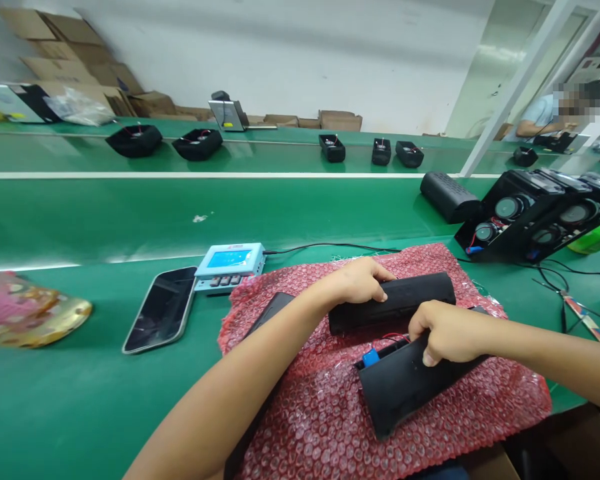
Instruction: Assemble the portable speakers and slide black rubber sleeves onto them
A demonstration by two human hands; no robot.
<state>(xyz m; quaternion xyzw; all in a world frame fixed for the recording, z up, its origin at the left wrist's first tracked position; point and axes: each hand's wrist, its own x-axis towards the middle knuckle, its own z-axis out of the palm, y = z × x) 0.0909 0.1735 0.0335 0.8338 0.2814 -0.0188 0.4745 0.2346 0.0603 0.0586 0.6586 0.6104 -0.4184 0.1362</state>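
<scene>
Two long black speaker housings lie on a sheet of red bubble wrap [315, 427]. My left hand [363, 280] is closed on the upper edge of the farther housing [420, 291], with the thumb on its near side. The nearer housing [405, 393] sits tilted, its edge pinched between the thumb and fingers of my right hand [443, 331]. A blue connector [371, 358] and thin red wires show at its open side. Another black part [273, 310] rests on the wrap, mostly hidden by my left forearm.
Left of the wrap are a light-blue device with a screen [230, 263] and a phone [161, 310]. Black frames with speakers [510, 213] and a black cover [449, 197] stand to the right. Beyond, the green conveyor [275, 150] carries black shells. A person [540, 117] sits far right.
</scene>
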